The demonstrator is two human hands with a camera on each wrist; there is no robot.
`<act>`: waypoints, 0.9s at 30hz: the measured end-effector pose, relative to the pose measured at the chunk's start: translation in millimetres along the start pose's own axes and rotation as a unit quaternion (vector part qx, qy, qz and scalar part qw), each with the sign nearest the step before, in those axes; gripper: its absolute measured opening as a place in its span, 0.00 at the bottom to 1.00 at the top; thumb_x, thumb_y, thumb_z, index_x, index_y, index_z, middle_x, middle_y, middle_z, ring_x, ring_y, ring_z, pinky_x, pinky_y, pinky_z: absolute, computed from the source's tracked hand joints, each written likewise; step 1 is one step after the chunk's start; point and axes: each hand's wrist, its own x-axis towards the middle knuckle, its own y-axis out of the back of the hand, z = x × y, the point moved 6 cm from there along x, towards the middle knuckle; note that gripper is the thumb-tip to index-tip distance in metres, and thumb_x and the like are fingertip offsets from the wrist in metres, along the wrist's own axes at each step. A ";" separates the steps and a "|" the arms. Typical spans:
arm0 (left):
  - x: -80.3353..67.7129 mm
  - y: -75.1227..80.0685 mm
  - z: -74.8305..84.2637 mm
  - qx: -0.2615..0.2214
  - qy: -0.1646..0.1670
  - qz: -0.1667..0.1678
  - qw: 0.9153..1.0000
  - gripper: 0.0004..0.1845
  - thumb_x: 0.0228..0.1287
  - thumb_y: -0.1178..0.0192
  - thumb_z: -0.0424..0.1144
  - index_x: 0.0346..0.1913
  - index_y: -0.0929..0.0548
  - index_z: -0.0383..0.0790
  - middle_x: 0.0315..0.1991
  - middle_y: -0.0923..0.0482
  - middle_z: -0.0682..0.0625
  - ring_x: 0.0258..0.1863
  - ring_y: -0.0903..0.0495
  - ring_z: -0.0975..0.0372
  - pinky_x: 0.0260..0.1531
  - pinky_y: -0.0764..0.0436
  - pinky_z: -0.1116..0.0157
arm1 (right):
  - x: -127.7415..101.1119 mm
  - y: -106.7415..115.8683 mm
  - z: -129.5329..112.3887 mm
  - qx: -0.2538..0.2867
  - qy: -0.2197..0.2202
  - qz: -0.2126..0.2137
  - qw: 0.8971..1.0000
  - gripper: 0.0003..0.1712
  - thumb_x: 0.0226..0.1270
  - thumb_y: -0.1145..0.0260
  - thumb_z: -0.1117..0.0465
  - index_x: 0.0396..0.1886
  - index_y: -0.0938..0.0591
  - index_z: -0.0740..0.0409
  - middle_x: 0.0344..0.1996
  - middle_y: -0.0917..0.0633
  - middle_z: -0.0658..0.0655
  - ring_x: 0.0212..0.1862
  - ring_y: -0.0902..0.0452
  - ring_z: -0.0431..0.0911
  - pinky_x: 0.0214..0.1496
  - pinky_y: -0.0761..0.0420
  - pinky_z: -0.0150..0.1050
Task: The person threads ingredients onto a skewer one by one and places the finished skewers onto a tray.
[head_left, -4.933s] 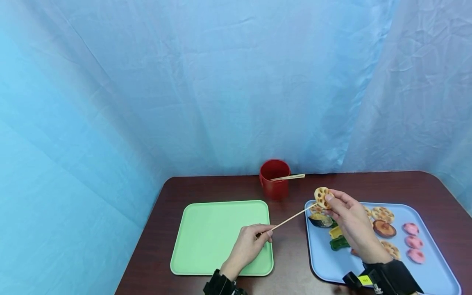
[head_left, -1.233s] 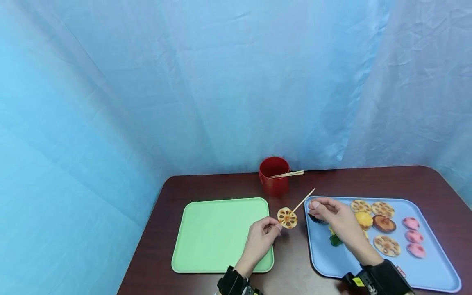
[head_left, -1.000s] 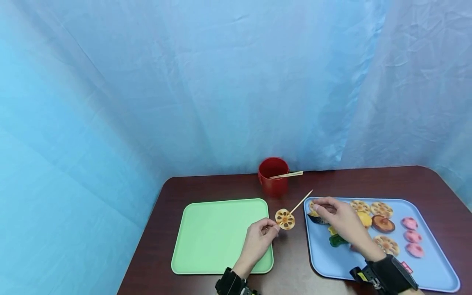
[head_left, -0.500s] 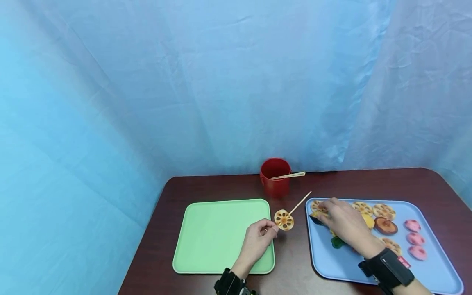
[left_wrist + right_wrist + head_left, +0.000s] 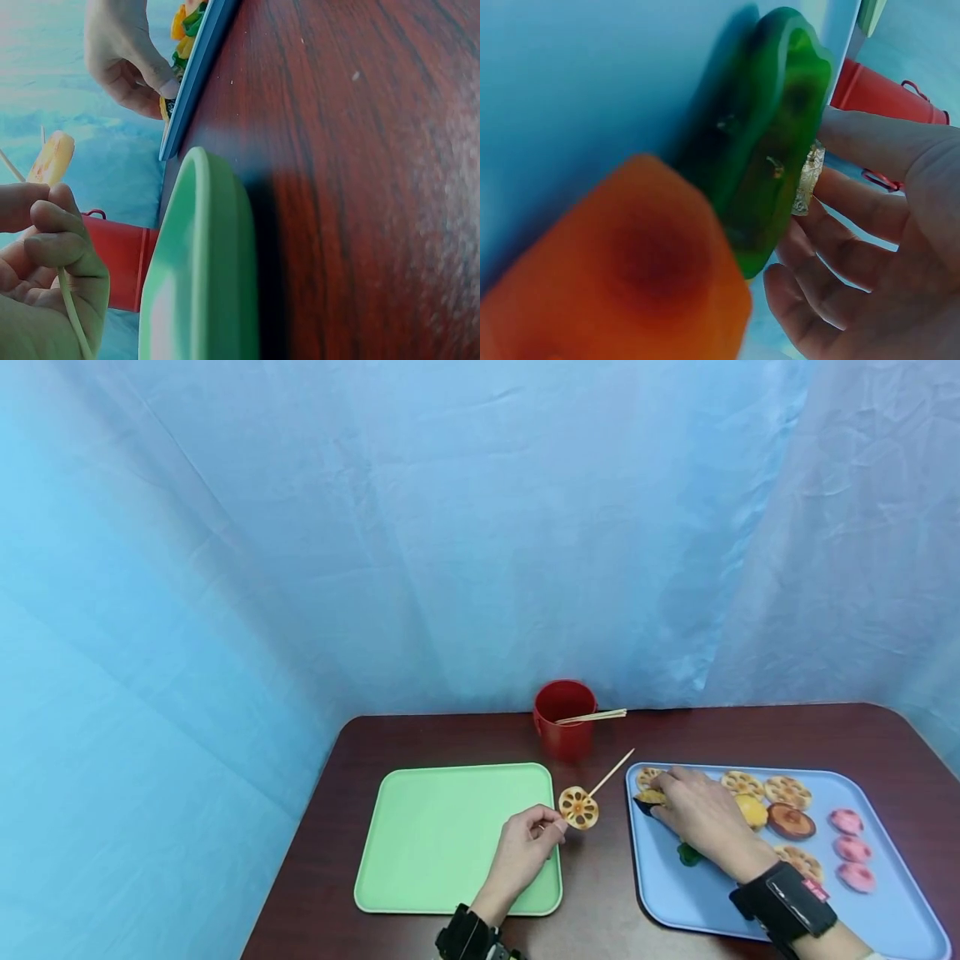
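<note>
Between the two trays, above the dark table [image 5: 450, 739], hangs a lotus-root slice [image 5: 579, 807] threaded on a thin wooden skewer [image 5: 613, 770], pinched at its near end by the left hand [image 5: 525, 852]. Looks light and stiff, probably plastic and a bit slick; best held by the rim, clear of the holes. Skewer likely snaps if bent. At the blue tray [image 5: 675, 906], right hand [image 5: 697, 814] lies curled over a dark-skinned yellow wedge [image 5: 649, 798], fingertips touching it; firm grip or not, cannot tell. Compared with almost five seconds ago: slice now on the skewer rather than in the right hand, which has gone down to the tray.
</note>
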 end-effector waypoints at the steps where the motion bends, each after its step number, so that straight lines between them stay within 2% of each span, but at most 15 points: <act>1: 0.0 -0.1 0.3 -0.001 -0.002 0.000 1.000 0.08 0.70 0.36 0.35 0.39 0.14 0.30 0.29 0.17 0.39 0.19 0.28 0.69 0.21 0.33 0.74 | 0.4 -0.3 0.2 -0.002 -0.002 0.000 1.000 0.19 0.53 0.17 0.61 0.43 0.12 0.63 0.33 0.18 0.56 0.33 0.22 0.51 0.31 0.22 0.48; 4: -0.4 -0.2 0.8 -0.003 -0.007 -0.001 1.000 0.07 0.70 0.36 0.34 0.39 0.14 0.32 0.29 0.17 0.37 0.19 0.28 0.68 0.20 0.33 0.73 | 1.1 -1.2 0.7 -0.005 -0.006 -0.001 1.000 0.19 0.53 0.17 0.62 0.42 0.12 0.64 0.32 0.19 0.56 0.32 0.23 0.49 0.30 0.23 0.46; 10: -1.2 -0.1 0.4 0.006 -0.008 -0.001 1.000 0.07 0.71 0.36 0.35 0.39 0.14 0.32 0.27 0.18 0.49 0.19 0.28 0.69 0.20 0.33 0.74 | 1.1 -3.2 1.6 0.012 -0.008 -0.009 1.000 0.17 0.53 0.17 0.63 0.40 0.13 0.63 0.30 0.21 0.53 0.30 0.27 0.46 0.29 0.27 0.42; 14: -0.8 1.0 -0.3 0.009 -0.003 0.002 1.000 0.07 0.70 0.36 0.35 0.39 0.14 0.33 0.27 0.18 0.51 0.20 0.27 0.69 0.21 0.32 0.74 | 1.7 -3.1 2.3 0.046 -0.019 -0.028 0.998 0.15 0.55 0.18 0.63 0.39 0.15 0.60 0.28 0.21 0.49 0.30 0.30 0.44 0.30 0.30 0.41; 21: -1.6 1.2 -2.3 0.000 0.007 0.002 1.000 0.06 0.70 0.35 0.34 0.39 0.14 0.33 0.27 0.18 0.48 0.20 0.27 0.68 0.22 0.31 0.73 | 0.7 2.6 0.0 0.085 -0.025 -0.031 0.996 0.16 0.59 0.20 0.63 0.44 0.16 0.60 0.33 0.15 0.51 0.33 0.25 0.44 0.34 0.22 0.45; 27: -3.5 0.7 -6.6 -0.007 0.018 0.000 1.000 0.06 0.71 0.36 0.34 0.39 0.14 0.32 0.27 0.18 0.50 0.20 0.27 0.67 0.22 0.31 0.74 | -3.0 10.1 1.9 0.138 -0.059 -0.017 0.988 0.14 0.64 0.23 0.60 0.47 0.15 0.59 0.35 0.14 0.51 0.33 0.21 0.43 0.35 0.20 0.45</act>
